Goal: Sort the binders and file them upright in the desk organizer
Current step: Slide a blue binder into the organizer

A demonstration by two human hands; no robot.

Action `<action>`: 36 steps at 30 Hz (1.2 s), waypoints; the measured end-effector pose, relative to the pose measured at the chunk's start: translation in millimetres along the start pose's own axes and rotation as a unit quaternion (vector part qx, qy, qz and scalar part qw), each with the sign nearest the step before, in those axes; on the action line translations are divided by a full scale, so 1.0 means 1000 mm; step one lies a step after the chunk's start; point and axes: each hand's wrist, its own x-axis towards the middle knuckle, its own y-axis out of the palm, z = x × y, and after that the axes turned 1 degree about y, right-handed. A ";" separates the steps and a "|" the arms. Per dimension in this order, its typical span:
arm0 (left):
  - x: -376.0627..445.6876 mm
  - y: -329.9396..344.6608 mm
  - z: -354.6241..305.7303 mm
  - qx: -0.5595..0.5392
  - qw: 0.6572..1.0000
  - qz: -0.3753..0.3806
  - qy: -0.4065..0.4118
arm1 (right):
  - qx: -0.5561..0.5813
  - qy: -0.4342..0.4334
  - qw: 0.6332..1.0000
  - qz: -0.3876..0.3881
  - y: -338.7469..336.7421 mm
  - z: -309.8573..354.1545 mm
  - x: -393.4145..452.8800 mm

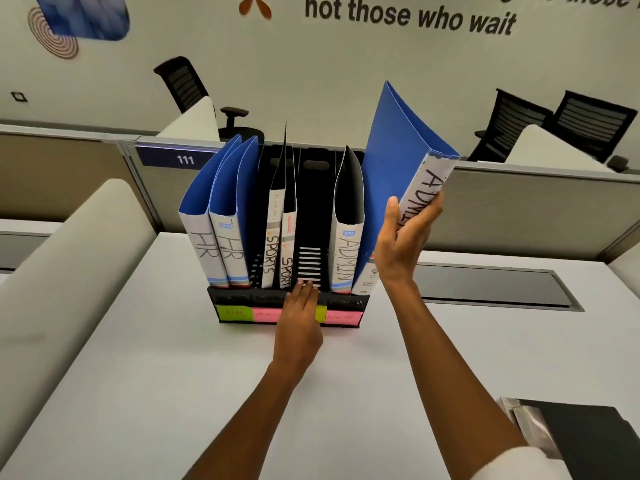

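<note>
Black desk organizer (239, 299) stands on the white desk (138, 393), front edge carrying green and pink sticky labels (235, 312); the left green one reads HR, the others are partly covered or too blurred to read. Left hand (299, 317) rests flat against the organizer's front lip, fingers straight and close together, fingertips (308, 284) reaching over the rim toward the slotted floor of the empty middle compartment; it grips nothing, only presses or steadies. Right hand (407, 237) is raised at the organizer's right end, thumb on the near side and fingers wrapped round the spine of a blue ADMIN binder (398, 161), clamped firmly on it. That binder is tilted, top leaning right and away from the rack, lower end down at the rightmost slot beside the black ADMIN binder (346, 251); cannot tell if its bottom edge is fully seated. Already upright in the rack, left to right: two blue HR binders (221, 216) side by side at the left end, two thin black SPORTS binders (280, 244) next, an open compartment, then the black ADMIN one. Spines are white with handwritten labels. Bottom right corner: a black folder (585, 441) with a clear plastic edge lies flat on the desk, well apart from the rack. Behind the desk a partition with plate 111 (185, 159), black office chairs (519, 123) beyond, wall lettering above.
</note>
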 end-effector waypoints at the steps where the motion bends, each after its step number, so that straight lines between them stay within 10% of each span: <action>1: 0.000 0.000 0.000 0.000 1.000 -0.003 0.002 | 0.000 -0.002 1.000 -0.004 0.001 -0.001 0.000; 23: 0.001 0.010 -0.001 -0.060 0.996 -0.062 -0.012 | 0.010 -0.082 0.996 -0.034 0.031 -0.019 -0.003; 36: 0.004 0.005 -0.002 -0.071 0.995 -0.061 -0.021 | 0.057 0.077 0.993 0.066 0.003 -0.034 -0.031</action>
